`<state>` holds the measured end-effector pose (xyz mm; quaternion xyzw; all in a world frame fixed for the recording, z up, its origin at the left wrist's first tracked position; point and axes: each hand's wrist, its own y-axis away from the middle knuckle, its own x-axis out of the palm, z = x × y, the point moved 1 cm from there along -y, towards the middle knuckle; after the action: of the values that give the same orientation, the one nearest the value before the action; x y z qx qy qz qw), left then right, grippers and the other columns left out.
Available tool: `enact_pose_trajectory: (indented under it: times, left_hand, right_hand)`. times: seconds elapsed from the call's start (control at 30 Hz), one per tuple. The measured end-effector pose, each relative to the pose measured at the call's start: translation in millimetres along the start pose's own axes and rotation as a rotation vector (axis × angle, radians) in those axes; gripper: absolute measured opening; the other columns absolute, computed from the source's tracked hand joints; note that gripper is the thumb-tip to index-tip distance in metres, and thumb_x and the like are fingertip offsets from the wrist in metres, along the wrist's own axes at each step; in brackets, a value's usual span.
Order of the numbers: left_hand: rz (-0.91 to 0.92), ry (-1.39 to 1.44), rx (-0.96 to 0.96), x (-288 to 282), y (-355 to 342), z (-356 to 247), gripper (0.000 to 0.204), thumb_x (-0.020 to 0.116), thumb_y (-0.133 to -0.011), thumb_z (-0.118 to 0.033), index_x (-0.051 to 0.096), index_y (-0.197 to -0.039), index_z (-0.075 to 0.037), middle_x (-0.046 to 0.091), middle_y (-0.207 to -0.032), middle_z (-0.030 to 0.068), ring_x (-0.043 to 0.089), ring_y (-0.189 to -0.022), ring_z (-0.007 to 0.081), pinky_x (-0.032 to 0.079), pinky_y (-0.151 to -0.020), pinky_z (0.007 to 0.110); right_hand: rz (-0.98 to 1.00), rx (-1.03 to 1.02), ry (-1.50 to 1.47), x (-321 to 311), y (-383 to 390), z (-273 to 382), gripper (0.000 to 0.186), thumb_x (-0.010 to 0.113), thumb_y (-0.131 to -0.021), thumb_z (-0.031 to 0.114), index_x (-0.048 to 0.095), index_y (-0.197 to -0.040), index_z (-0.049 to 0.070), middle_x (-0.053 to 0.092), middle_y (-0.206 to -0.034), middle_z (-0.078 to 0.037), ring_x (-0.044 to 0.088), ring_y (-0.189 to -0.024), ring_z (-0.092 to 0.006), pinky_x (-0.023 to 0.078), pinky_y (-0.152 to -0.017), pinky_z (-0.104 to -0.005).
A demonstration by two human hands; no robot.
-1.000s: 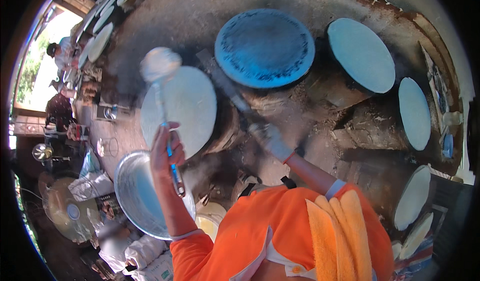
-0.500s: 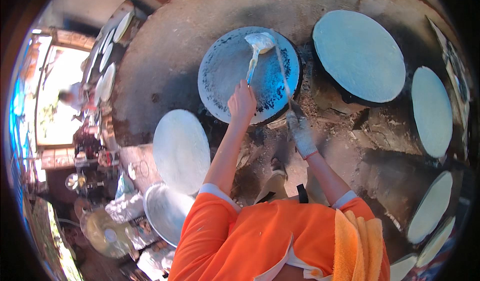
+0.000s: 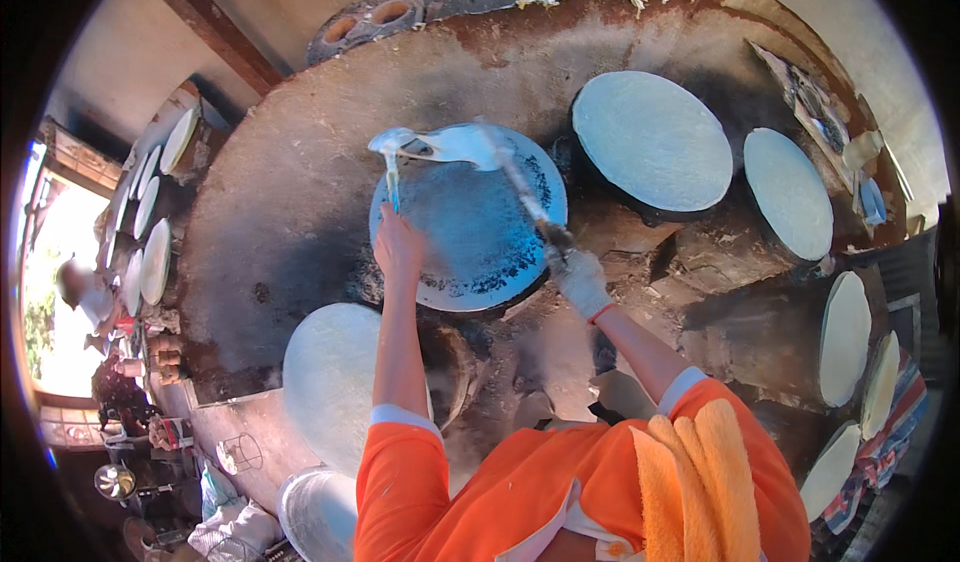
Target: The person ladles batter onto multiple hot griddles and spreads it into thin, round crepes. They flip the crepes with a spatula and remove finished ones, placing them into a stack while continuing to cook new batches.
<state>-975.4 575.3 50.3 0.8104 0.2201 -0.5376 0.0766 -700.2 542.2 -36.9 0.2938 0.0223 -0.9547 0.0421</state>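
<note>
My left hand is wrapped round the handle of a ladle. The ladle's bowl, coated with white batter, is at the far left rim of a round griddle. A wet white streak of batter runs across the griddle's far side. In a pale work glove, my right hand grips a long stick whose far end reaches that streak; motion blurs its tip. Dark specks mottle the griddle's pale surface. Right of it, a white round sheet covers another black griddle.
More round white sheets lie on the right and behind it. A large pale disc stands at the left, above a metal basin. Another person is at the far left by the bright opening. A towel hangs over my shirt.
The ladle has moved leftward to the griddle's far left rim. White batter now streaks the far side. The stick's tip stays near the far edge, and the whole view has shifted.
</note>
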Motion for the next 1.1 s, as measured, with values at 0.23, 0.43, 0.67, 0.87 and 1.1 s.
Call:
enact_pose_trajectory:
  times: [0.23, 0.43, 0.67, 0.87, 1.1]
  left_hand:
    - [0.132, 1.070, -0.328, -66, 82, 47, 0.010, 0.040, -0.092, -0.015, 0.041, -0.096, -0.006, 0.047, -0.061, 0.0070, 0.047, -0.043, 0.0179, 0.040, -0.041, 0.033]
    - [0.225, 1.545, -0.498, -129, 151, 9, 0.016, 0.040, -0.092, -0.013, 0.046, -0.102, -0.003, 0.039, -0.062, 0.0004, 0.031, -0.039, 0.0057, 0.028, -0.035, 0.021]
    - [0.321, 1.615, -0.421, -133, 160, 8, 0.012, 0.042, -0.090, -0.010, 0.045, -0.101, -0.005, 0.042, -0.065, 0.0020, 0.034, -0.039, 0.0066, 0.029, -0.037, 0.022]
    - [0.245, 1.634, -0.432, -109, 152, 14, 0.012, 0.041, -0.090, -0.010, 0.044, -0.100, -0.005, 0.041, -0.064, 0.0013, 0.032, -0.038, 0.0062, 0.027, -0.035, 0.022]
    - [0.159, 1.491, -0.518, -119, 157, -7, 0.016, 0.039, -0.090, -0.012, 0.045, -0.103, -0.006, 0.039, -0.065, -0.0002, 0.031, -0.039, 0.0049, 0.027, -0.036, 0.021]
  right_hand:
    - [0.143, -0.107, 0.477, 4, -29, 51, 0.031, 0.039, -0.088, 0.028, 0.061, -0.099, 0.008, 0.061, -0.096, -0.018, 0.059, -0.083, -0.0350, 0.049, -0.072, -0.0404]
    - [0.465, -0.274, 0.620, 42, -69, 38, 0.036, 0.037, -0.088, 0.026, 0.047, -0.115, 0.004, 0.062, -0.090, -0.016, 0.060, -0.084, -0.0333, 0.049, -0.067, -0.0441]
    - [0.348, -0.550, 0.602, 7, -76, 5, 0.044, 0.030, -0.091, 0.032, 0.054, -0.109, 0.000, 0.062, -0.093, -0.019, 0.057, -0.092, -0.0307, 0.047, -0.078, -0.0425]
    - [0.411, -0.391, 0.611, -16, -83, 30, 0.037, 0.037, -0.088, 0.030, 0.051, -0.110, 0.004, 0.060, -0.093, -0.021, 0.057, -0.086, -0.0364, 0.045, -0.078, -0.0437]
    - [0.542, -0.537, 0.475, -4, -56, 48, 0.043, 0.032, -0.089, 0.033, 0.061, -0.087, 0.002, 0.060, -0.092, -0.020, 0.056, -0.092, -0.0341, 0.045, -0.080, -0.0418]
